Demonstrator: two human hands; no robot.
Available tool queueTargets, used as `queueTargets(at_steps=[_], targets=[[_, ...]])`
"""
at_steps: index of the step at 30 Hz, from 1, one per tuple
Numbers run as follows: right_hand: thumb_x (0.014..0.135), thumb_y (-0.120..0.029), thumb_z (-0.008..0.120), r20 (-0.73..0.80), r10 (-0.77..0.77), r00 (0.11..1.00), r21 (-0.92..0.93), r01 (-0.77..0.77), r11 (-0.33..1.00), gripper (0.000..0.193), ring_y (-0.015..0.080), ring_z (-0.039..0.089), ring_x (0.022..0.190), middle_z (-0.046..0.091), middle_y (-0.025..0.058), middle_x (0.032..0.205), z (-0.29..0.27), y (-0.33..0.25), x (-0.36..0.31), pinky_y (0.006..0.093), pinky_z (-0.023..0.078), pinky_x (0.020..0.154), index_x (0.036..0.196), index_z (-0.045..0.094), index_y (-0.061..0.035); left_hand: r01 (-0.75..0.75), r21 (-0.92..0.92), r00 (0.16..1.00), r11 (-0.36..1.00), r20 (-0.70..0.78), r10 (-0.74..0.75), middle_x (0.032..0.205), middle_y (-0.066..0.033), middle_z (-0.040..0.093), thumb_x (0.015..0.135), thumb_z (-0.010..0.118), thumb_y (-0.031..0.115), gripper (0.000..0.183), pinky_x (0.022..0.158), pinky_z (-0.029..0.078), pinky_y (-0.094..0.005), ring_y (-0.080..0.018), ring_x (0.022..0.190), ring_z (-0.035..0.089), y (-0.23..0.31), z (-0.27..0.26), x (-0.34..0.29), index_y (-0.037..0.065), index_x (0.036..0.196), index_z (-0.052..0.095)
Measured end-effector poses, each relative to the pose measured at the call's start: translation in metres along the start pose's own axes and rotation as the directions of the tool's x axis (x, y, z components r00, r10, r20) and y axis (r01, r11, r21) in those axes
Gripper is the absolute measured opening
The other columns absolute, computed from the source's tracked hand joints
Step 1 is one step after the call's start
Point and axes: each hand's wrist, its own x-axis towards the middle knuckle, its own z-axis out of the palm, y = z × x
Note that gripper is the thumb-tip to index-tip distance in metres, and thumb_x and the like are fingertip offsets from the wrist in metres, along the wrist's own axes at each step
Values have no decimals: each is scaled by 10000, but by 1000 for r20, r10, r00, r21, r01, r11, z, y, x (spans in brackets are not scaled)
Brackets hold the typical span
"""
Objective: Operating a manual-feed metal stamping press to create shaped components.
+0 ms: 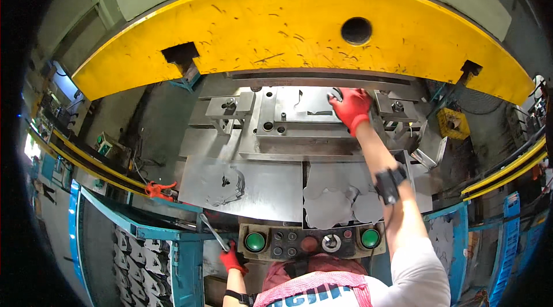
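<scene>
Both my hands wear red gloves. My right hand reaches into the press, over the right end of a flat metal sheet on the steel die. Its thumb and forefinger are apart, with dark tips near the sheet; I see nothing held between them. Low on the left, my left hand is closed round a long silvery metal hand tool with a rounded end; its exact kind is unclear. That hand is beside the control panel, left of a green button.
A yellow press beam spans above the die. In front lie a large sheet and several cut grey plates. Blue bins with stamped parts flank me. Orange-red pliers-like tool lies left; a yellow basket stands right.
</scene>
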Motion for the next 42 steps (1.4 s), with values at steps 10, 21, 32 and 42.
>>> queueTargets(at_steps=[10, 21, 32, 42], targets=[[809, -101, 480, -408, 600, 688, 486, -393, 781, 396, 324, 348, 1160, 398, 204, 1236, 28, 226, -306, 409, 243, 976, 1187, 421, -2, -37, 178, 986, 983, 164, 7, 913, -79, 592, 600, 764, 224, 563, 661, 450, -375, -192, 759, 544, 13, 39, -21, 40, 1066, 508], [736, -264, 639, 590, 376, 715, 750, -657, 73, 509, 223, 539, 919, 555, 138, 1053, 189, 262, -440, 329, 432, 782, 1131, 459, 1, 329, 365, 925, 871, 61, -375, 1100, -117, 516, 537, 791, 258, 766, 632, 344, -683, -371, 951, 495, 39, 47, -38, 146, 1175, 382], [630, -189, 719, 607, 553, 571, 536, -808, 246, 566, 235, 546, 904, 553, 157, 1032, 145, 224, -411, 335, 446, 761, 1081, 467, 41, 123, 370, 981, 921, 95, -169, 989, -99, 570, 512, 798, 222, 675, 626, 457, -493, -257, 820, 550, -20, 30, 22, 84, 1091, 481], [612, -137, 734, 589, 573, 570, 647, -757, 87, 588, 216, 541, 898, 558, 131, 1023, 183, 246, -438, 317, 447, 764, 1098, 451, 34, 82, 380, 982, 921, 127, -140, 985, -105, 571, 520, 794, 227, 680, 558, 438, -567, -303, 828, 549, -30, 21, 36, 91, 1103, 470]])
